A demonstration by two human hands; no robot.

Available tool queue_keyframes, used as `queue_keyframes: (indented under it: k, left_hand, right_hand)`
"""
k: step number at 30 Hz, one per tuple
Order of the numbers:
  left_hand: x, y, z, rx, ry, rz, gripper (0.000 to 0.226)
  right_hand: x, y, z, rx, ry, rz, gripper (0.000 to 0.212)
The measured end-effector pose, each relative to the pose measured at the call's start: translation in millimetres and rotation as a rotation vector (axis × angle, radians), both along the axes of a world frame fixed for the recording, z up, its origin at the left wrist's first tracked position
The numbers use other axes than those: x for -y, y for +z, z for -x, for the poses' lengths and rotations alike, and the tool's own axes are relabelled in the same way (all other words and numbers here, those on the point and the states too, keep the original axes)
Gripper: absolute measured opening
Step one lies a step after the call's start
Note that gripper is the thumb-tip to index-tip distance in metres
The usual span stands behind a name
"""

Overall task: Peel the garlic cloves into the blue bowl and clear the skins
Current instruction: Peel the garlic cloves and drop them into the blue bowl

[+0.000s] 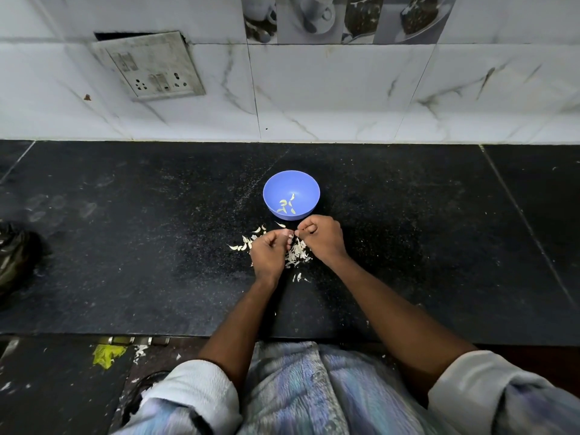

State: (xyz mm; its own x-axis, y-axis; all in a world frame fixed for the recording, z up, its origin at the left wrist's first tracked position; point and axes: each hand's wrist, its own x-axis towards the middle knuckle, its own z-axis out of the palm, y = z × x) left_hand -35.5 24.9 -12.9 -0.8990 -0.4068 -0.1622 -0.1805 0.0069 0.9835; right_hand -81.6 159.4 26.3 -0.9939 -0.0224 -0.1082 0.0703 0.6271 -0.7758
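The small round blue plastic bowl [291, 194] sits mid-counter, toward the back wall, just beyond both hands, with a few peeled pale garlic cloves [287, 205] inside. The right hand [321, 238] is nearer it. The left hand [268, 252] and the right meet fingertip to fingertip, fingers curled, apparently pinching a clove too small to make out, above the pile of white papery skins [298, 254] on the black speckled stone counter [125, 246].

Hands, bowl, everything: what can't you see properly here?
- Head view: the clove between the left hand and right hand, hidden by curled fingers.
- Bits in the blue bowl: too small to count.
- Dark object: cut off by the left edge.
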Motion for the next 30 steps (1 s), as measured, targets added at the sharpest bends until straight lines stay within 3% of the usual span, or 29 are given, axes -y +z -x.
queue_keyframes:
  k: [2,5,11,15,18,21,25,28,30]
  left_hand:
    - [0,1,1,-0.01,-0.04,0.024,0.016]
    - [2,6,2,-0.021,-0.042,0.097,0.02]
    - [7,30,28,-0.127,0.047,0.23,0.013]
    - [8,40,50,-0.113,-0.004,0.278,0.025]
    - [14,42,53,-0.135,0.01,0.293,0.029]
    - [22,35,42,-0.171,0.139,0.274,0.035]
    - [45,17,19,-0.108,0.198,0.295,0.041]
    - [65,8,2,-0.076,0.14,0.357,0.052]
    - [75,7,-7,-0.06,0.108,0.386,0.062]
  right_hand:
    - [4,1,-1,-0.004,-0.013,-0.038,0.016]
    - [9,4,0,0.006,-0.029,-0.015,0.004]
    - [14,7,3,-0.026,-0.106,-0.003,0.008]
    - [16,10,4,-0.049,-0.121,0.004,0.013]
    - [17,12,4,-0.094,-0.101,-0.01,0.006]
    - [22,8,3,-0.177,-0.091,-0.039,0.022]
    - [38,4,-1,-0.176,0.126,-0.103,0.006]
    - [55,0,-6,-0.138,0.296,-0.137,0.022]
    - [66,-2,-7,-0.1,0.301,-0.17,0.02]
